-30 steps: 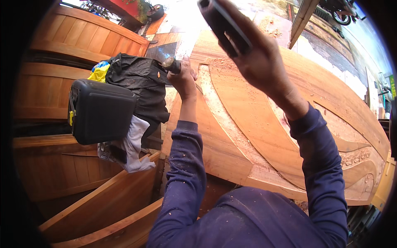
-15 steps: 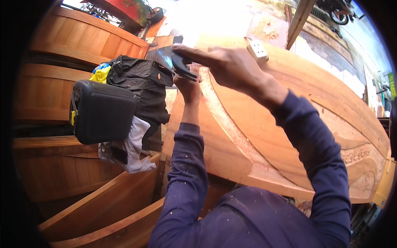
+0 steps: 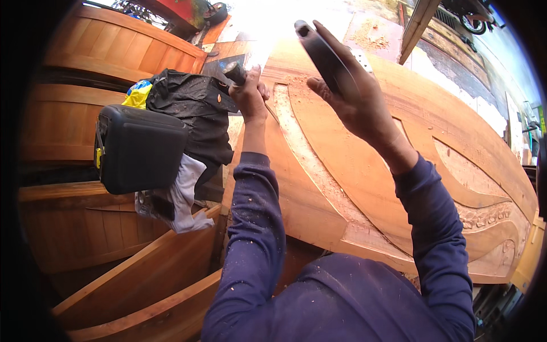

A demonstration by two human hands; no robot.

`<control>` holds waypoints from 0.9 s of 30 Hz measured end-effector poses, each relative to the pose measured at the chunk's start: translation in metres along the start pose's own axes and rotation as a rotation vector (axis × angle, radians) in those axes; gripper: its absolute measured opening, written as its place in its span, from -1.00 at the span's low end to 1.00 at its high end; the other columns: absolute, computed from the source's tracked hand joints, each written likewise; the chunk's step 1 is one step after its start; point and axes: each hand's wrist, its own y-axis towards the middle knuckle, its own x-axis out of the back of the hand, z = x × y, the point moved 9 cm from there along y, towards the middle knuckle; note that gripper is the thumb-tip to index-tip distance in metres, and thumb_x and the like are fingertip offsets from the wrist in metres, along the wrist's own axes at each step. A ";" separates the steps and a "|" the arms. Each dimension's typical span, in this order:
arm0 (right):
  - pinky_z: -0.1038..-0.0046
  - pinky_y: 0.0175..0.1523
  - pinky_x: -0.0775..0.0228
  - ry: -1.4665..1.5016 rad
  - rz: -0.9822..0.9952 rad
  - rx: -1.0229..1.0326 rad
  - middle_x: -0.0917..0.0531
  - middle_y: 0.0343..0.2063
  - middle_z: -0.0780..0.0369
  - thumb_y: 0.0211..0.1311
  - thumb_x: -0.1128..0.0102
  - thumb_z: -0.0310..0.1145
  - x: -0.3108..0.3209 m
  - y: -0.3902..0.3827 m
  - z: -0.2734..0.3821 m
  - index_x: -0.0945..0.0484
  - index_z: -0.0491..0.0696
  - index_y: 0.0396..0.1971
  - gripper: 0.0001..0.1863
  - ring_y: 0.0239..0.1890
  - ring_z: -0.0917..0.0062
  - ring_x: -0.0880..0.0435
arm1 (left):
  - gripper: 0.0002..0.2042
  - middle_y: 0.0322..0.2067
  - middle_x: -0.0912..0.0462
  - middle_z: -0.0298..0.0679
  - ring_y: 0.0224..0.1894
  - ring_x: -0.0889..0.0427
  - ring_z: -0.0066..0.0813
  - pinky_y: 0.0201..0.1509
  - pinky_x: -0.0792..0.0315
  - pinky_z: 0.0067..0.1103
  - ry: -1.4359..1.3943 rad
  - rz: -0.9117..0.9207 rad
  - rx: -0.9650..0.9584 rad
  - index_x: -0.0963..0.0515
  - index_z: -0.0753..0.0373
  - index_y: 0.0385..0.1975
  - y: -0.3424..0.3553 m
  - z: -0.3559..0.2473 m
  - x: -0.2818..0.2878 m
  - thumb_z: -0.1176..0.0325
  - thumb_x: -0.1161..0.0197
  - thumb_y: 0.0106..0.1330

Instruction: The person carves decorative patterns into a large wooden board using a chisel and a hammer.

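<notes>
My left hand [image 3: 249, 98] is closed around a chisel [image 3: 234, 72]. Its dark handle end sticks out past the thumb, and its thin blade slants down to the carved wooden panel [image 3: 319, 131], beside a long recessed groove. Raised above the panel, my right hand [image 3: 359, 97] grips a long black striking tool [image 3: 325, 54] with a rounded end; its exact kind is unclear. The tool is apart from the chisel. Wood chips and pale cut grooves mark the panel's surface.
A black hard case [image 3: 142, 149], a black cloth [image 3: 188, 97] and a grey-white rag [image 3: 188, 194] lie left of the panel. Panelled wooden doors [image 3: 119, 43] are stacked beyond. A white power strip [image 3: 362, 60] is partly behind my right hand. A wooden post [image 3: 419, 31] stands far right.
My right hand has lifted the black tool away from the chisel, up and to the right. My left hand has shifted slightly left, and the chisel's handle now shows.
</notes>
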 end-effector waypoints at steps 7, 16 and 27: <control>0.40 0.27 -0.49 0.055 -0.141 0.152 -0.49 0.34 0.06 0.38 -0.33 -0.44 0.018 0.011 0.024 -0.27 -0.14 0.45 -0.31 0.28 0.38 -0.57 | -0.73 -0.76 -0.37 -0.42 -0.79 -0.32 -0.64 -0.71 -0.26 -0.58 0.045 0.033 -0.141 -0.43 0.21 -0.60 -0.033 -0.003 -0.003 0.46 -0.33 0.35; 0.46 0.15 -0.50 0.178 -0.171 0.327 -0.56 0.22 0.09 0.45 -0.20 -0.47 0.030 0.067 0.027 -0.34 -0.17 0.37 -0.46 0.16 0.41 -0.60 | -0.66 -0.77 -0.39 -0.40 -0.78 -0.36 -0.62 -0.70 -0.22 -0.59 0.138 0.063 -0.201 -0.40 0.22 -0.65 -0.046 -0.010 -0.010 0.45 -0.31 0.39; 0.31 -0.23 -0.66 -0.476 0.058 0.211 -0.74 -0.19 0.06 0.32 -0.21 -0.53 -0.019 0.020 0.013 -0.36 0.29 0.45 -0.29 -0.38 0.34 -0.76 | -0.73 -0.74 -0.40 -0.38 -0.78 -0.36 -0.61 -0.70 -0.26 -0.58 0.055 0.037 -0.132 -0.41 0.25 -0.57 -0.025 0.000 0.008 0.44 -0.34 0.34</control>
